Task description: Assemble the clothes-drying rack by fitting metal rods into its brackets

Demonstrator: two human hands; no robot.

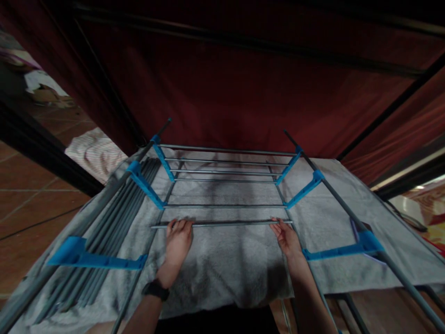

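Observation:
A thin grey metal tube (229, 224) lies crosswise between my hands, inside a rack frame of grey poles with blue plastic brackets (148, 186). My left hand (179, 241), with a dark watch on its wrist, grips the tube near its left end, fingers curled over it. Close to the tube's right end, my right hand (287, 239) holds it between thumb and fingers. Several similar crossbars (224, 206) span the far brackets. Nearer me, a left blue bracket (99, 260) and a right blue bracket (342, 251) have no bar between them.
Loose grey tubes (118, 218) lie in a bundle at left on a grey cloth (333, 199). A dark flat object (368, 236) is partly hidden by the right bracket. Dark red fabric (236, 102) hangs behind the rack. A striped cloth (95, 150) is at left.

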